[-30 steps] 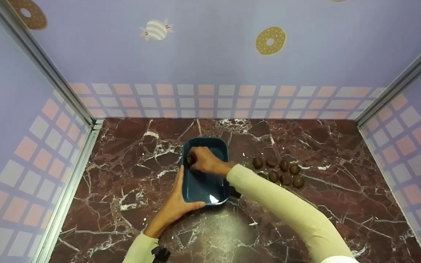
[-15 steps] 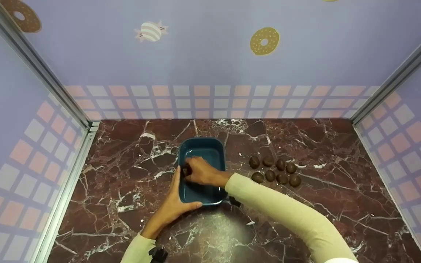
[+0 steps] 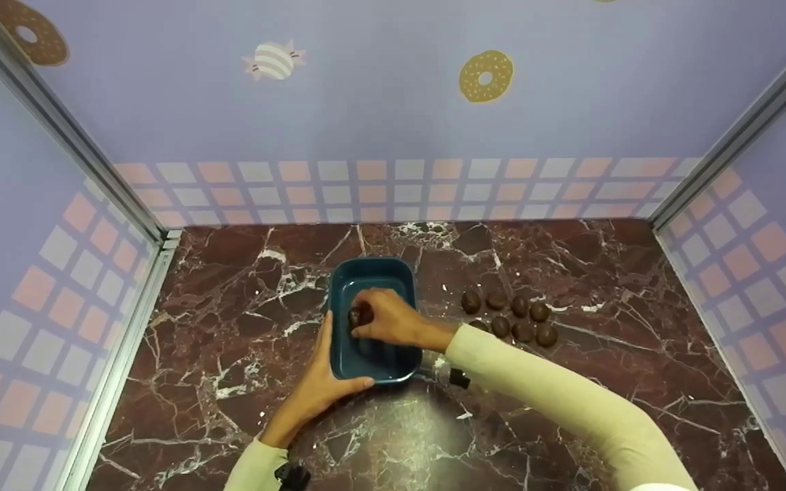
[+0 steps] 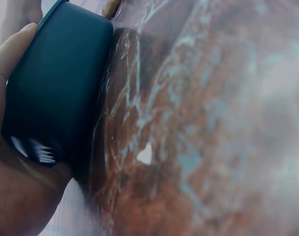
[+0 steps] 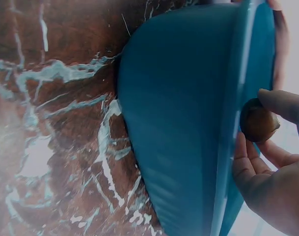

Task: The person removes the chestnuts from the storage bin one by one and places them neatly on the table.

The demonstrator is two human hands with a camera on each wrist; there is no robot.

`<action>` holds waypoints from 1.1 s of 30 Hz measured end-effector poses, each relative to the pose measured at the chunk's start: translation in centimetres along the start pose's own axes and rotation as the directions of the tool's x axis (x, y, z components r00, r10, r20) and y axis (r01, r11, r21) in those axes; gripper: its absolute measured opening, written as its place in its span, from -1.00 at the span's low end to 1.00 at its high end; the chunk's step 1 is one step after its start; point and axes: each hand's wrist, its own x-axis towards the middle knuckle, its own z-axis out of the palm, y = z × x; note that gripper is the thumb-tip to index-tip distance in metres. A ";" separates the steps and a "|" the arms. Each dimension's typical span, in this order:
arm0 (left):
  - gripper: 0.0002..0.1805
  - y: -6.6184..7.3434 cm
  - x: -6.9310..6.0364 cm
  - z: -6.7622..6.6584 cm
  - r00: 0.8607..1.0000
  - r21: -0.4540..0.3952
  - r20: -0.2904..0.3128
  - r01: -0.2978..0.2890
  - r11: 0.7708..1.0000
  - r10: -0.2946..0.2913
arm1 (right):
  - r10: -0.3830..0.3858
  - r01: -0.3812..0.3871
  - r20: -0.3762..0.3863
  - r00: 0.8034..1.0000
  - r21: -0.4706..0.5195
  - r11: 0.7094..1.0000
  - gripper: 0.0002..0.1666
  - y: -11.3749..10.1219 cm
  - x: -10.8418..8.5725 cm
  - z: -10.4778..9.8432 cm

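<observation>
A deep blue rectangular dish (image 3: 374,365) stands on the marble-patterned surface. My left hand (image 3: 321,382) rests against its near left corner, fingers straight along the left wall and thumb at the near end. Inside the dish's outline, my right hand (image 3: 393,320) pinches a glossy brown chestnut-like nut (image 5: 259,122) between thumb and fingers. In the right wrist view this nut is close to the dish's rim (image 5: 232,132). The left wrist view shows the dish's outer wall (image 4: 61,73) beside the left fingers. My right hand hides part of the dish's inside.
Several similar brown nuts (image 3: 520,306) lie in two loose rows to the right of the dish, near the right sleeve (image 3: 550,389). A patterned wall (image 3: 393,102) closes off the back, and side panels (image 3: 775,204) stand left and right.
The right hand has shifted toward the near end of the dish, then slightly right, still holding the nut. The left hand stays at the dish. The whole head view has drifted slightly.
</observation>
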 end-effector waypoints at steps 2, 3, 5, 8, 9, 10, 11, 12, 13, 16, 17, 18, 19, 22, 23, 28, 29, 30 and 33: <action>0.60 0.0 0.0 -0.1 1.000 0.001 -0.001 0.000 1.000 0.000 | -0.014 0.014 -0.011 1.000 0.023 1.000 -0.58 0.1 -0.3 -0.5; 0.61 0.0 0.0 -0.1 1.000 0.001 -0.002 0.001 1.000 -0.001 | -0.019 0.019 -0.015 1.000 0.032 0.999 -0.58 0.2 -0.5 -0.7; 0.61 0.0 0.0 -0.1 1.000 -0.001 -0.003 0.000 1.000 0.000 | -0.022 0.023 -0.024 0.999 0.047 0.999 -0.57 0.3 -0.9 -1.2; 0.62 0.0 0.1 0.0 1.000 -0.013 -0.003 -0.001 1.000 0.001 | 0.000 0.002 -0.026 1.000 0.070 0.998 -0.55 0.5 -1.5 -2.0; 0.62 0.0 0.2 0.0 1.000 -0.014 -0.004 -0.001 1.000 0.001 | 0.009 -0.007 -0.029 1.000 0.083 0.997 -0.55 0.6 -1.7 -2.3; 0.63 0.1 0.2 0.0 1.000 -0.014 -0.005 -0.002 1.000 0.002 | 0.020 -0.017 -0.033 0.999 0.095 0.995 -0.54 0.6 -1.9 -2.5; 0.63 0.1 0.2 0.0 1.000 -0.013 -0.005 -0.002 1.000 0.002 | 0.030 -0.026 -0.035 0.999 0.108 0.994 -0.53 0.6 -2.1 -2.7; 0.63 0.1 0.2 0.0 1.000 -0.007 -0.006 0.001 1.000 -0.001 | 0.036 -0.031 -0.039 0.999 0.121 0.992 -0.53 0.7 -2.3 -3.0; 0.63 0.1 0.1 0.0 1.000 -0.002 -0.006 0.003 1.000 -0.003 | 0.040 -0.034 -0.045 0.998 0.136 0.990 -0.53 0.7 -2.6 -3.2; 0.63 0.2 0.1 0.0 1.000 0.019 -0.007 0.010 1.000 -0.010 | 0.056 -0.045 -0.063 0.996 0.168 0.985 -0.53 0.8 -3.3 -3.9; 0.63 0.2 0.1 0.0 1.000 0.024 -0.008 0.012 1.000 -0.012 | 0.060 -0.047 -0.069 0.996 0.177 0.983 -0.52 0.9 -3.7 -4.2; 0.63 0.3 0.1 0.1 1.000 0.027 -0.008 0.014 1.000 -0.014 | 0.066 -0.051 -0.077 0.995 0.183 0.982 -0.52 1.0 -4.0 -4.4; 0.64 0.3 0.1 0.1 1.000 0.026 -0.009 0.014 1.000 -0.013 | 0.074 -0.057 -0.085 0.994 0.189 0.980 -0.51 1.1 -4.3 -4.7; 0.64 0.3 0.1 0.2 1.000 0.029 -0.011 0.013 1.000 -0.012 | 0.097 -0.074 -0.112 0.989 0.197 0.978 -0.48 1.5 -5.4 -5.3; 0.64 0.3 0.1 0.2 1.000 0.027 -0.012 0.012 1.000 -0.012 | 0.106 -0.080 -0.120 0.987 0.204 0.976 -0.47 1.6 -5.8 -5.5; 0.65 0.3 0.0 0.3 1.000 0.013 -0.015 0.015 1.000 -0.015 | 0.142 -0.103 -0.159 0.977 0.232 0.967 -0.47 2.5 -7.6 -6.5; 0.65 0.3 0.0 0.3 1.000 0.009 -0.016 0.017 1.000 -0.017 | 0.149 -0.107 -0.166 0.975 0.240 0.965 -0.48 2.7 -8.0 -6.7; 0.65 0.3 0.0 0.3 1.000 0.010 -0.018 0.021 1.000 -0.021 | 0.153 -0.107 -0.172 0.973 0.248 0.963 -0.48 2.9 -8.3 -6.9; 0.65 0.4 0.0 0.3 0.999 0.021 -0.025 0.029 0.999 -0.028 | 0.165 -0.110 -0.191 0.968 0.269 0.957 -0.49 3.4 -9.2 -7.3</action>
